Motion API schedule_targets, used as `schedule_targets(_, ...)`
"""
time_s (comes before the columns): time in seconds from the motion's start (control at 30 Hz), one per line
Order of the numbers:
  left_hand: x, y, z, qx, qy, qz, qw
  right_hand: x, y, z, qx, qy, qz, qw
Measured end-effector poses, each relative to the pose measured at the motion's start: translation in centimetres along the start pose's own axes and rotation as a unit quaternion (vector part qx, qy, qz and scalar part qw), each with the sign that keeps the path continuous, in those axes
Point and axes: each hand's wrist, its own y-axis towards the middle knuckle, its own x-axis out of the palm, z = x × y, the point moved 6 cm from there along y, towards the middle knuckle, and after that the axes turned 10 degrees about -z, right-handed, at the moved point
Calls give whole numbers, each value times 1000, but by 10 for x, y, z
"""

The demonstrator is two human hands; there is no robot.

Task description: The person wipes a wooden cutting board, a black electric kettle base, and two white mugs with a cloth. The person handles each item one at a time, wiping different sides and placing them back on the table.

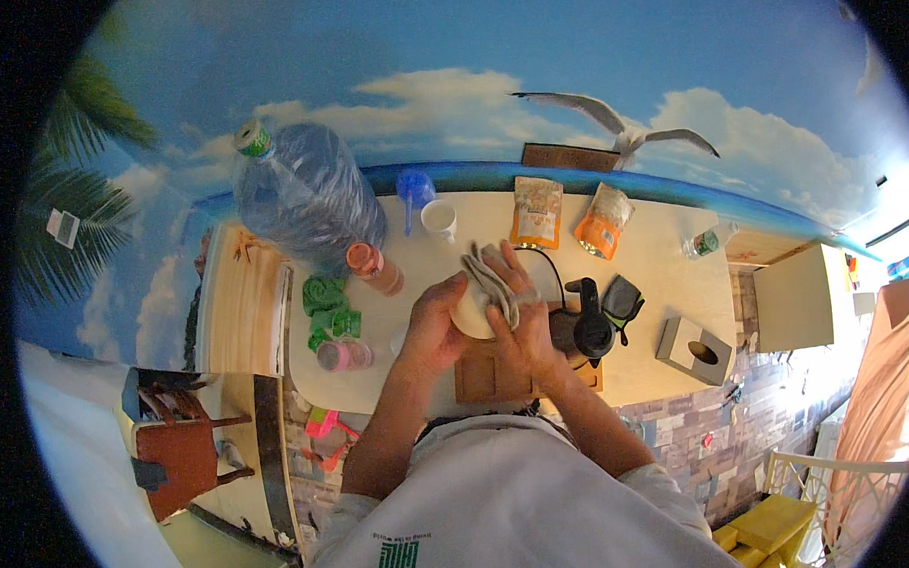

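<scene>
Bare counter (664, 267) right, black kettle (588, 324) near, water bottle (306, 194) blocking left

Hands: 2, left hand (431, 325) and right hand (521, 332)
Grey folded cloth: 1 (495, 283)
Pale round bowl: 1 (470, 308)
Large clear plastic water bottle with green cap: 1 (306, 194)
Small clear plastic bottle with green label: 1 (708, 241)
Orange printed snack pouches: 2, (537, 213) and (603, 221)
White ceramic mug: 1 (439, 220)
Blue plastic scoop: 1 (413, 192)
Clear jars with coloured lids: 2, orange (374, 268) and pink (343, 354)
Grey cardboard tissue box: 1 (695, 351)
Black electric kettle: 1 (586, 324)
Wooden cutting board: 1 (483, 378)
Cream desk: 1 (665, 277)
</scene>
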Motion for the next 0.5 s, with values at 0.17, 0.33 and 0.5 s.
schedule_targets(0.17,-8,4,-17,58,-90,57,993,23,-32,-15,-30,-92,75,992)
schedule_targets(0.33,23,4,-11,84,-59,31,994,5,-24,-24,-28,-29,102,994)
schedule_targets(0.5,42,2,-6,33,84,33,995,-22,0,7,-18,46,108,993)
